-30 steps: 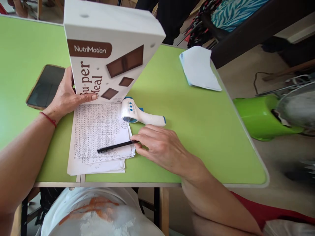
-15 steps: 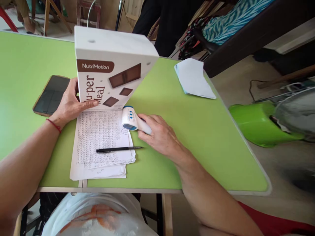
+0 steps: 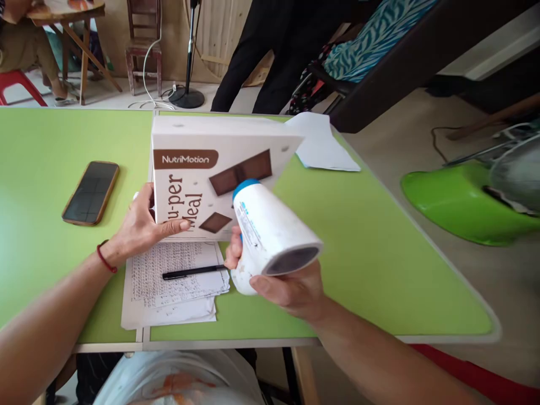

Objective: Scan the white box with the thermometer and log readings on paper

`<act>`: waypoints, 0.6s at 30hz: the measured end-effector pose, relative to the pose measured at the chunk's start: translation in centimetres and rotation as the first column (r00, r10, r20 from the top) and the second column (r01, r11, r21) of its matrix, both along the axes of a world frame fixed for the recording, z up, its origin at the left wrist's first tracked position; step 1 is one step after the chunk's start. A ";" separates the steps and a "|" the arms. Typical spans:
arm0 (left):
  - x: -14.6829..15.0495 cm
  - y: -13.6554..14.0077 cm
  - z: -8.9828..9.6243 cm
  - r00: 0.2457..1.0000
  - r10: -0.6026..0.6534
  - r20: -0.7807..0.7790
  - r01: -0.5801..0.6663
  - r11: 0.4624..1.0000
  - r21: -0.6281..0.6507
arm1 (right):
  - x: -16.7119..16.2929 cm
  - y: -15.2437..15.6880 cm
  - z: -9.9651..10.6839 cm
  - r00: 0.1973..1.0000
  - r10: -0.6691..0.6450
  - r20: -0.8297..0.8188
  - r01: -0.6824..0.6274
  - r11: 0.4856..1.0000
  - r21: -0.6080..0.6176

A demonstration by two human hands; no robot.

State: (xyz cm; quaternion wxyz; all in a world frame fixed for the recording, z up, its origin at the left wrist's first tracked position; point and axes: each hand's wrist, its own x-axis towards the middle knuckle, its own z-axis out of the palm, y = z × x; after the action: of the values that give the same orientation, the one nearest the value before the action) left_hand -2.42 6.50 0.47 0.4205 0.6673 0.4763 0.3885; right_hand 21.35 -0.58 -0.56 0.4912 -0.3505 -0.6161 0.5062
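Note:
My left hand (image 3: pixel 145 225) is closed on the lower left edge of a white cardboard box (image 3: pixel 202 216), its thumb lying across the front. The box stands upright, with a brown NutriMotion label and pictures of chocolate-like bars. My right hand (image 3: pixel 291 289) grips a white and blue gun-shaped infrared thermometer (image 3: pixel 270 225) by its handle, raised in front of the box's lower right part and hiding some of it. Handwritten papers (image 3: pixel 169 301) lie below the box, with a black pen (image 3: pixel 192 273) on top; the thermometer hand covers the pen's right tip.
A smartphone (image 3: pixel 90 193) lies left of the box on the green table (image 3: pixel 379 270). Folded white paper (image 3: pixel 327 143) rests at the back right. Beyond the table are a person's dark-trousered legs (image 3: pixel 274 62), a black stand (image 3: pixel 188 95) and a green bucket (image 3: pixel 447 205).
My right hand has lifted the thermometer off the papers toward me and turned it, so its wide end faces me. The view has tilted up; my left hand still holds the box.

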 end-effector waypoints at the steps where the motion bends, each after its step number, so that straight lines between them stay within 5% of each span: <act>1: 0.2 -0.2 0.0 1.000 -0.010 -0.009 0.010 1.000 -0.015 | -0.1 0.1 -0.1 1.000 -0.008 -0.012 0.008 1.000 -0.005; 18: 0.6 -0.3 0.0 0.999 -0.032 -0.005 0.032 0.998 -0.046 | -0.7 0.3 0.1 0.992 0.038 -0.117 -0.044 0.998 -0.043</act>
State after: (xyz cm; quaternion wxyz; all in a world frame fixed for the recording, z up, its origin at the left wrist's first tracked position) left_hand -1.82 6.20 0.49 0.4404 0.6663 0.4754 0.3688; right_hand 20.69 -0.24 -0.50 0.5077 -0.3188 -0.5818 0.5497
